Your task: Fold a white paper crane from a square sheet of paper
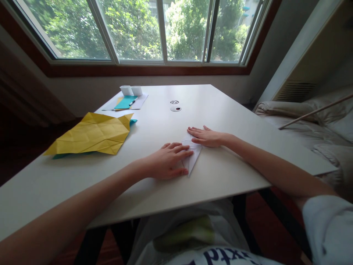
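A folded white paper (193, 156), narrowing to a point toward me, lies on the white table (220, 173). My left hand (167, 162) rests flat on its left side, fingers stretched across the fold. My right hand (205, 137) presses flat on the paper's far end, fingers pointing left. Neither hand grips the paper; both lie on top of it.
A large creased yellow sheet (92, 134) lies at the table's left over a teal sheet. Farther back are papers with a teal sheet (125, 102), a pen and two small white boxes (131, 90). Two round cable holes (175, 108) sit mid-table. A bed (317, 125) stands right.
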A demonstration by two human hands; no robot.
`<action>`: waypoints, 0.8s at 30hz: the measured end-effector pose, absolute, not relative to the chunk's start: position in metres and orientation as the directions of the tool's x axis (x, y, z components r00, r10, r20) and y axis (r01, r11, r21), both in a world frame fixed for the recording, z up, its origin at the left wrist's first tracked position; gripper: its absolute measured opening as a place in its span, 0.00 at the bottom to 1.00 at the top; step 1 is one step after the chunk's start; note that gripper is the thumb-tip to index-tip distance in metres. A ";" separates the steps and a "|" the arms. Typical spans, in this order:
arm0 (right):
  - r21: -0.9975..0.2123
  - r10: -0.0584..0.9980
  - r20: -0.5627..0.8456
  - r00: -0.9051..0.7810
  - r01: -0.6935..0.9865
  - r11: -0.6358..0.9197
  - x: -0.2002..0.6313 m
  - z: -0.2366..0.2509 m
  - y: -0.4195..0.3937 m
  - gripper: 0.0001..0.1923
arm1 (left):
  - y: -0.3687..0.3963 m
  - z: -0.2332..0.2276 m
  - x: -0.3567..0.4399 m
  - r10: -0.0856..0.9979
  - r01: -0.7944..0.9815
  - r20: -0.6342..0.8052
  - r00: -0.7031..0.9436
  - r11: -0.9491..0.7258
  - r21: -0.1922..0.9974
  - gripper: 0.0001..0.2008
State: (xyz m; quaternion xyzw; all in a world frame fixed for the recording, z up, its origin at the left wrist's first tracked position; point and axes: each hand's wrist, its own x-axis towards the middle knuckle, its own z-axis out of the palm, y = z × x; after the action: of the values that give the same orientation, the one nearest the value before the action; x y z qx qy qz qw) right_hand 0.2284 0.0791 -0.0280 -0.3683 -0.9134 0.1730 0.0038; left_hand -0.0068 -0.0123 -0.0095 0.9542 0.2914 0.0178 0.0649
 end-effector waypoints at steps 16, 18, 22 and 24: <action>-0.105 0.605 0.114 -0.788 0.596 0.796 0.239 -0.019 0.076 0.26 | 0.005 -0.003 -0.024 0.730 0.732 0.059 0.680 -0.680 -0.027 0.28; -0.090 0.567 0.145 -0.811 0.560 0.823 0.238 -0.016 0.074 0.23 | 0.010 -0.004 -0.028 0.725 0.729 0.077 0.684 -0.682 -0.063 0.27; -0.113 0.522 0.168 -0.836 0.510 0.853 0.233 -0.011 0.070 0.17 | 0.017 -0.006 -0.032 0.695 0.700 0.087 0.714 -0.711 -0.067 0.22; -0.114 0.515 0.177 -0.838 0.503 0.857 0.232 -0.010 0.068 0.16 | 0.019 -0.006 -0.032 0.688 0.695 0.101 0.719 -0.716 -0.071 0.20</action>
State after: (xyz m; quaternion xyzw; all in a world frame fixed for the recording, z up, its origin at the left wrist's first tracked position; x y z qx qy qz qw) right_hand 0.2316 0.0678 -0.0099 -0.2657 -0.9583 0.0313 0.1010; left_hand -0.0324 0.0190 -0.0063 0.9256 0.3733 0.0336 -0.0522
